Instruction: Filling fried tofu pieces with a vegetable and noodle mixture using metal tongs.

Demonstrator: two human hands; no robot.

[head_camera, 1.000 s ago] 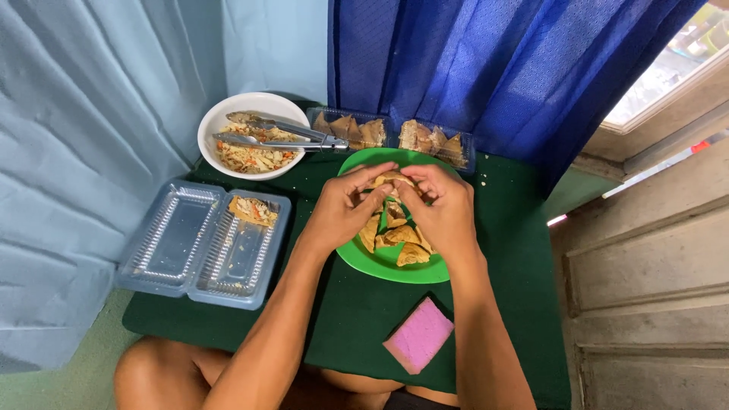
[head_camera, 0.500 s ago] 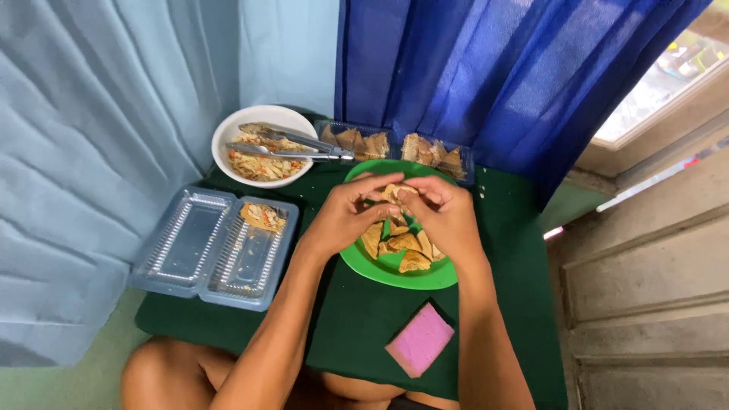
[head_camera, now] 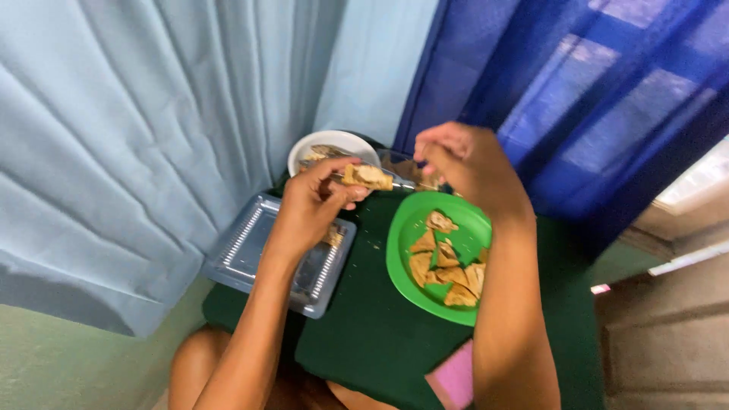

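Observation:
My left hand [head_camera: 315, 205] is raised over the clear plastic tray [head_camera: 250, 250] and grips a folded, browned pastry [head_camera: 367, 177]. My right hand [head_camera: 467, 163] hovers above the far edge of the green plate [head_camera: 401, 250], fingers curled together with nothing visible in them. Several triangular pastries [head_camera: 444, 262] lie on the green plate. Behind the left hand stands a white bowl [head_camera: 334, 144] of filling with metal utensils resting on it.
A dark green cloth [head_camera: 364, 334] covers the small table. A pink sponge-like pad [head_camera: 456, 376] lies at its near edge. Light blue curtain hangs left, dark blue curtain behind right. My bare knee shows below the table.
Both hands left the green plate: the left moved left toward the tray with a pastry, the right lifted up. The camera view shifted closer and leftward.

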